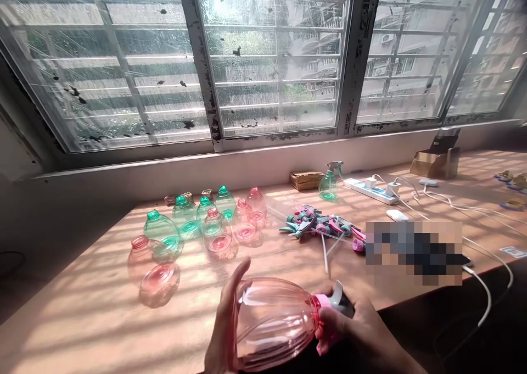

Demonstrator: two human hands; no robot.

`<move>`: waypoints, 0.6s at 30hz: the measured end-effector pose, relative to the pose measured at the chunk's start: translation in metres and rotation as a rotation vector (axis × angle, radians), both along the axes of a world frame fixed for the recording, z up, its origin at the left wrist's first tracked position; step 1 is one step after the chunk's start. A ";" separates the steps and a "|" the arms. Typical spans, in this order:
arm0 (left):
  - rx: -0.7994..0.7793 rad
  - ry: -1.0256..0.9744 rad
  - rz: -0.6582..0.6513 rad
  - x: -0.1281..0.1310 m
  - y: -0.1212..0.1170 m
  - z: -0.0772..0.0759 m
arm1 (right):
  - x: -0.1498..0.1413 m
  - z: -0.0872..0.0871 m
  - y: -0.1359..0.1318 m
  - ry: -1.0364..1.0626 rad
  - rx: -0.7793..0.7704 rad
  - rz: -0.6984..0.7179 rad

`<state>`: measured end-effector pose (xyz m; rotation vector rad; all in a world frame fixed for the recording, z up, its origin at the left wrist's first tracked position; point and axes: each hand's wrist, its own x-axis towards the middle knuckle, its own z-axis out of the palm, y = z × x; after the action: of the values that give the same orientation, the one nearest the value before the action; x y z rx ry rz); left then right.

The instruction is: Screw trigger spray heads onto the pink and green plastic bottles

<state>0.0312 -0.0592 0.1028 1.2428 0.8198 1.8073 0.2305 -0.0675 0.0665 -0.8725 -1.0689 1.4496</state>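
A clear pink spray bottle (274, 322) lies sideways just above the table's near edge. My left hand (224, 324) cups its round body from the left, thumb up along the side. My right hand (358, 333) is closed around the pink-and-grey trigger sprayer head (333, 302) at the bottle's neck. Several empty pink and green bottles (197, 228) lie in a group on the wooden table (94, 302) to the left. A pile of loose trigger sprayers (321, 225) with dip tubes lies in the middle.
A green bottle with a sprayer fitted (329, 183) stands by the wall beside a small woven basket (306, 179). A white power strip (370, 190) with cables, a white mouse (397, 215) and a phone stand (438, 157) lie to the right. Barred windows run behind.
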 end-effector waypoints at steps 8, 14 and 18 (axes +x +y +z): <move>-0.131 -0.208 0.069 0.006 0.001 -0.001 | 0.005 0.003 0.002 0.001 0.069 0.105; 0.076 -0.092 0.153 0.017 -0.005 -0.007 | 0.019 0.012 0.001 0.073 -0.054 0.233; -0.049 -0.135 0.090 0.008 0.005 -0.016 | 0.034 0.022 0.001 0.044 -0.019 0.254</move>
<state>0.0389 -0.0543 0.0869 1.0555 0.8507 1.9085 0.2641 -0.0661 0.0888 -0.7337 -1.1660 1.6836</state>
